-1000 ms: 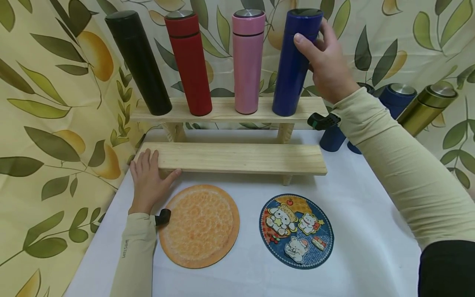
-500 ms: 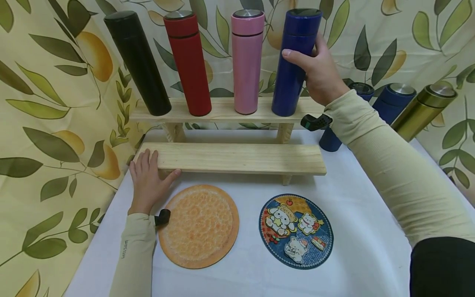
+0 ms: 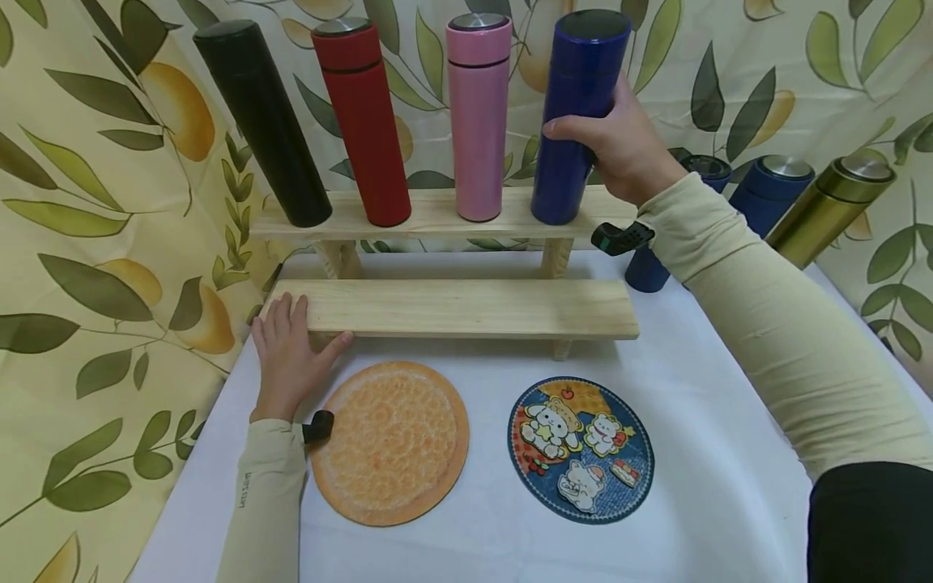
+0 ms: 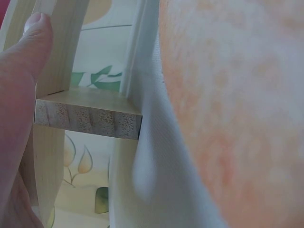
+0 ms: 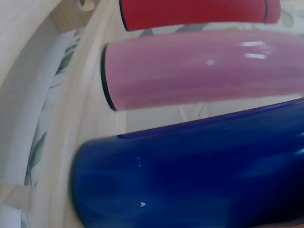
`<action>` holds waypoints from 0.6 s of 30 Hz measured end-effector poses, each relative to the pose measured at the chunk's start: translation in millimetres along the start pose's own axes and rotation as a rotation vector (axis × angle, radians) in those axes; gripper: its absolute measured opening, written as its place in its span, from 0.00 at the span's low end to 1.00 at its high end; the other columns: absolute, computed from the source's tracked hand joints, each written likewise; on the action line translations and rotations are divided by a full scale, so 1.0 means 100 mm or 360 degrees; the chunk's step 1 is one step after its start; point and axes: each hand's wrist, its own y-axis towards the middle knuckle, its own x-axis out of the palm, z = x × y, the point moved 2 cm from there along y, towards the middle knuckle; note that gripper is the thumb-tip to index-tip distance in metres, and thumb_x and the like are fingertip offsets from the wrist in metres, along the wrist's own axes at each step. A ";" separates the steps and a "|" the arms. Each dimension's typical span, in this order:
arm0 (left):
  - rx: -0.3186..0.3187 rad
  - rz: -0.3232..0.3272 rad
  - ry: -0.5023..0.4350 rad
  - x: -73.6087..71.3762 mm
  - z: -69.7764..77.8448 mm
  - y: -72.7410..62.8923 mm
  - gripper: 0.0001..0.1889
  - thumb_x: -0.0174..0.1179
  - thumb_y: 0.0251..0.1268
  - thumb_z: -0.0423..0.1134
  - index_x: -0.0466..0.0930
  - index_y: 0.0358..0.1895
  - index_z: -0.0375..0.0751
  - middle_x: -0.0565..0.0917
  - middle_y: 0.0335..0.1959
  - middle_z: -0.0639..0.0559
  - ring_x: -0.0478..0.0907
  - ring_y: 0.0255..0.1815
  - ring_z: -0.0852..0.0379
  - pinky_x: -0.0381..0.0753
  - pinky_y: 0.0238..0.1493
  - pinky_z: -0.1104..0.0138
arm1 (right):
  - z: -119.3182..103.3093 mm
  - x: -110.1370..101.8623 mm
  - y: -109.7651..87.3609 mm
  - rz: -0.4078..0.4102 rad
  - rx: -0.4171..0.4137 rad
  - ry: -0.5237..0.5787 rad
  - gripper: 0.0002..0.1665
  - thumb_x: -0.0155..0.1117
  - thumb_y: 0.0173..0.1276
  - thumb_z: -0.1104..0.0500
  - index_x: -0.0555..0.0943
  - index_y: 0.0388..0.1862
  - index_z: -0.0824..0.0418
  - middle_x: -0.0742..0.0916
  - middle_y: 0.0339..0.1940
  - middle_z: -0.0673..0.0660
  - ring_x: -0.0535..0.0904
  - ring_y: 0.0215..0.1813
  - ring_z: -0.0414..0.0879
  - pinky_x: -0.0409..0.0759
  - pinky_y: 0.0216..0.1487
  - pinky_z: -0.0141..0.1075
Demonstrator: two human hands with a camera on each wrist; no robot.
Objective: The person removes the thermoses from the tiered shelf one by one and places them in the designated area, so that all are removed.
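Your right hand grips the blue bottle on the far shelf; your left hand rests, fingers extended, on the left of the near shelf.

We see a deep blue bottle in the right grip, a plain pink bottle beside it, leaf-and-fruit-patterned fabric behind.
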 end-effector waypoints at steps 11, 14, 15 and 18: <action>-0.0022 -0.0008 -0.0001 -0.01 -0.01 -0.01 0.56 0.66 0.70 0.66 0.54 0.83 0.27 0.51 0.84 0.26 0.43 0.85 0.31 0.26 0.80 0.38 | -0.01 0.04 -0.16 0.0031 -0.0218 -0.0082 0.53 0.73 0.60 0.72 0.60 0.80 0.51 0.74 0.75 0.58 0.68 0.77 0.57 0.60 0.80 0.54; -0.0013 -0.0005 -0.0005 0.00 0.00 -0.01 0.55 0.66 0.70 0.66 0.54 0.83 0.27 0.52 0.84 0.25 0.43 0.85 0.30 0.26 0.80 0.37 | -0.01 -0.01 -0.21 0.0064 -0.0238 -0.0041 0.52 0.72 0.61 0.72 0.59 0.80 0.52 0.73 0.74 0.58 0.68 0.76 0.56 0.60 0.80 0.54; -0.0009 -0.0003 -0.0005 0.00 0.00 -0.01 0.55 0.66 0.70 0.66 0.54 0.83 0.26 0.52 0.83 0.25 0.43 0.85 0.30 0.26 0.80 0.37 | -0.01 -0.04 -0.22 0.0076 -0.0247 -0.0032 0.52 0.72 0.62 0.72 0.59 0.80 0.52 0.73 0.74 0.58 0.68 0.76 0.56 0.60 0.80 0.54; -0.0002 0.0005 -0.0006 -0.01 0.01 -0.01 0.55 0.67 0.69 0.65 0.54 0.83 0.26 0.52 0.83 0.25 0.43 0.85 0.30 0.26 0.80 0.37 | -0.03 -0.13 -0.26 0.0127 -0.0282 -0.0009 0.51 0.71 0.63 0.71 0.59 0.80 0.51 0.73 0.73 0.58 0.68 0.75 0.56 0.60 0.80 0.54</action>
